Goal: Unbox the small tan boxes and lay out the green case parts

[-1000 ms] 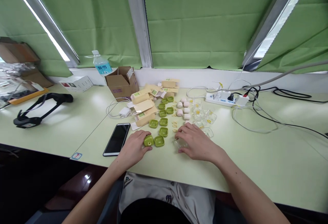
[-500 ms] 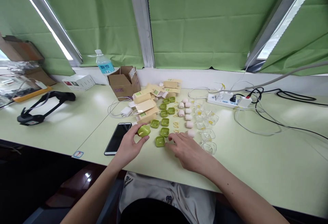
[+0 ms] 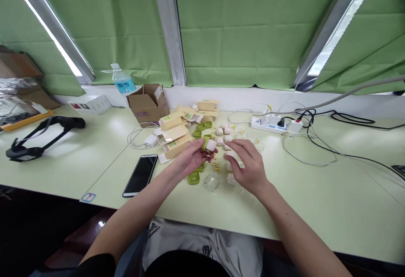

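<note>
My left hand (image 3: 191, 157) grips a green case (image 3: 205, 142) with a pale pink block (image 3: 211, 145) at its right side. Just to the right, my right hand (image 3: 248, 165) hovers over the row of pale blocks, thumb and fingers apart, with nothing visible held. Below the hands, a green cup (image 3: 193, 177) and a clear cup (image 3: 212, 182) sit on the table. Small yellow clips (image 3: 217, 169) lie between the green cups and pale blocks. More clear cups are partly hidden behind my right hand.
A phone (image 3: 140, 175) lies left of the cups. Behind are opened cream boxes (image 3: 175, 132), a cardboard box (image 3: 148, 106) and a blue-labelled bottle (image 3: 122, 80). A black headset (image 3: 47, 137) sits at left. A power strip (image 3: 268, 126) with cables is at back right.
My left hand has moved right and up, and a pale block now shows with the green case. My right hand has moved right, off the green cups. A clear cup now stands near the front green cup.
</note>
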Action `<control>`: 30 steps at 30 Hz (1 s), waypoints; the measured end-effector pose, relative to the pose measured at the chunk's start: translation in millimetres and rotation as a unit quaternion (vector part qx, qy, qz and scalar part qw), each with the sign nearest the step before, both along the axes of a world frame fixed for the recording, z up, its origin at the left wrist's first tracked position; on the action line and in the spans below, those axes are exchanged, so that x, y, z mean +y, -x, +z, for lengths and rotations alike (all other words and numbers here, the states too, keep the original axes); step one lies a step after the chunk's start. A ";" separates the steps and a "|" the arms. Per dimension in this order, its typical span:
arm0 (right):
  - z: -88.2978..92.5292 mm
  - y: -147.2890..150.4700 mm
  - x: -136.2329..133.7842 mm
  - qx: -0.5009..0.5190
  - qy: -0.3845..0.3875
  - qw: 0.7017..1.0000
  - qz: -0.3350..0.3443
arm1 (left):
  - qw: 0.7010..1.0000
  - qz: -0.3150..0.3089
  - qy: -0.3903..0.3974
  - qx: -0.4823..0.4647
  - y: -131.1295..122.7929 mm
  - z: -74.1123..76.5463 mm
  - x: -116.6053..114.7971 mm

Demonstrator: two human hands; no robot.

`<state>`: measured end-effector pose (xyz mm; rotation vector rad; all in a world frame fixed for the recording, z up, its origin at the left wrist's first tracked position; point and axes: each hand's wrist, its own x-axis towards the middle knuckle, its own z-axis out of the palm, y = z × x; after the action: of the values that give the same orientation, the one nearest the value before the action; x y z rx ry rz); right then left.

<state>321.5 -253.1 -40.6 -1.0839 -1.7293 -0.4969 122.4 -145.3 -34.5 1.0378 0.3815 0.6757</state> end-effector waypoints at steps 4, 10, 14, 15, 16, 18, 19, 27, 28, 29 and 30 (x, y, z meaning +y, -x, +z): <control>-5.2 2.8 6.6 -0.084 -0.036 0.996 -0.013 | 0.999 -0.015 -0.023 0.040 -23.9 -1.0 -3.2; -2.8 -4.3 6.9 -0.105 -0.019 0.994 0.018 | 0.989 0.020 -0.091 0.113 -36.6 -4.4 -10.8; -4.0 -4.2 7.1 -0.112 -0.020 0.993 0.043 | 0.976 0.061 -0.138 0.155 -35.2 -7.9 -11.5; -4.6 -3.9 7.2 -0.105 -0.019 0.993 0.048 | 0.970 0.067 -0.165 0.167 -34.0 -7.5 -12.3; -5.0 -3.6 7.2 -0.095 -0.015 0.994 0.054 | 0.961 0.073 -0.199 0.176 -32.7 -6.6 -13.3; -5.5 -3.5 7.3 -0.074 -0.008 0.995 0.061 | 0.936 0.091 -0.289 0.180 -29.5 -3.8 -15.7; -5.4 -3.5 7.2 -0.063 -0.007 0.996 0.060 | 0.916 0.105 -0.344 0.177 -27.8 -2.5 -16.9; -6.6 1.6 6.0 -0.035 -0.017 0.999 0.029 | 0.819 0.134 -0.528 0.179 -22.8 -8.0 -20.8; -7.5 2.7 5.9 -0.037 -0.015 0.999 0.025 | 0.822 0.141 -0.520 0.183 -23.4 -9.7 -21.5; -8.4 3.6 5.9 -0.039 -0.012 0.999 0.022 | 0.825 0.148 -0.512 0.187 -24.1 -11.1 -22.3; -9.4 4.3 6.1 -0.041 -0.011 0.999 0.019 | 0.828 0.156 -0.504 0.190 -24.7 -12.2 -23.1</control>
<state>317.2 -247.0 -50.1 -1.0250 -1.8079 -0.5417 147.1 -168.4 -46.6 2.1776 0.5619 0.9985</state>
